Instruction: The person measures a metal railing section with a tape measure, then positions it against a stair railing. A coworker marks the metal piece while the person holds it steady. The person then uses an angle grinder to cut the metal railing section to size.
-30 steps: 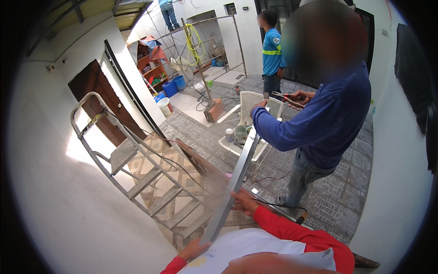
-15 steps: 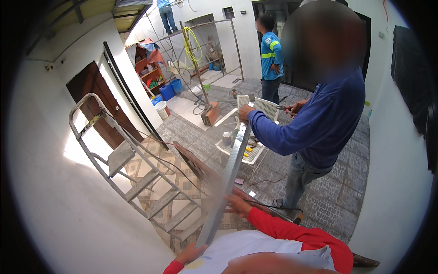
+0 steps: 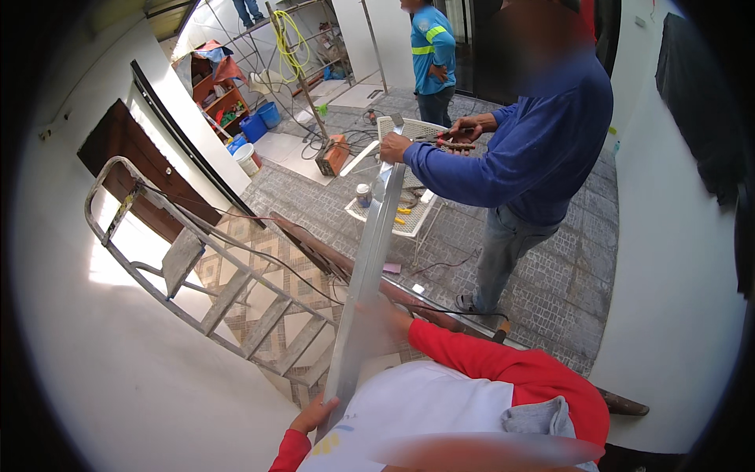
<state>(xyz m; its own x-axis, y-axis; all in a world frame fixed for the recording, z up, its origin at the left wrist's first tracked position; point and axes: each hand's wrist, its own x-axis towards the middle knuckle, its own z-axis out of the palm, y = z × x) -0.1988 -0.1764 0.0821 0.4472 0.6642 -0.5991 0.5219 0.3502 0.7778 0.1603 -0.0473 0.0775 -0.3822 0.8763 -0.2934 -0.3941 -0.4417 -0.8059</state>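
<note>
A long silver metal channel (image 3: 363,267) slants away from me across the middle of the view. Its near end rests in my left hand (image 3: 316,412), whose fingers are closed on the edge. My right hand (image 3: 385,321) is beside the channel's right side, smeared by motion, so its fingers cannot be read. A co-worker in a blue long-sleeved top (image 3: 511,157) grips the far end with one hand (image 3: 395,148). In the co-worker's other hand are red-handled snips or pliers (image 3: 445,140), close to that end.
A paint-stained stepladder (image 3: 228,303) stands at left. Beyond the channel, a white perforated chair (image 3: 409,224) carries a jar and yellow-handled tools. Cables cross the floor near a dark red beam (image 3: 346,267). Another person (image 3: 432,55) and scaffolding (image 3: 370,39) are farther back.
The view has shifted, so the surroundings sit higher and farther left. The channel stands more upright in the picture. The co-worker's tool has come closer to the channel's far end.
</note>
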